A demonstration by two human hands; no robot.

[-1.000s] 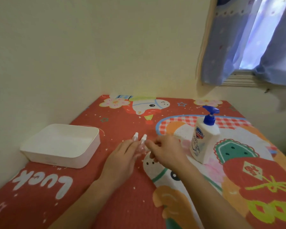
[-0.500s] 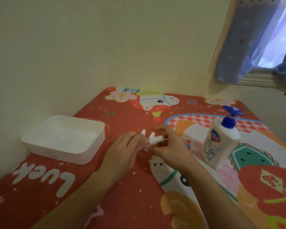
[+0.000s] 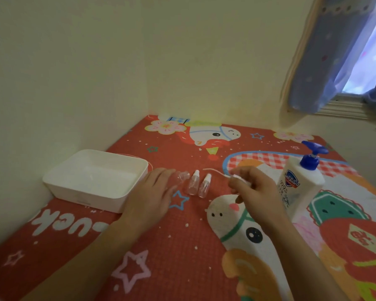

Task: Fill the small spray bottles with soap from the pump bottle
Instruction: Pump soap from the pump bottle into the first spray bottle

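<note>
Currently an uncapped clear spray bottle (image 3: 181, 176) is held by the left hand (image 3: 154, 192) at frame centre, fingers curled round it. Its spray cap (image 3: 237, 177), dip tube trailing, is pinched by the right hand (image 3: 255, 190). Two capped small bottles (image 3: 198, 185) are seen upright on the table (image 3: 172, 235) between the hands. Pump bottle (image 3: 300, 183) is placed just right; white tray (image 3: 96, 179) at left.

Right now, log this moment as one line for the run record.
left hand: holds uncapped bottle | right hand: pinches sprayer with tube | two capped spray bottles standing | pump bottle: untouched
</note>
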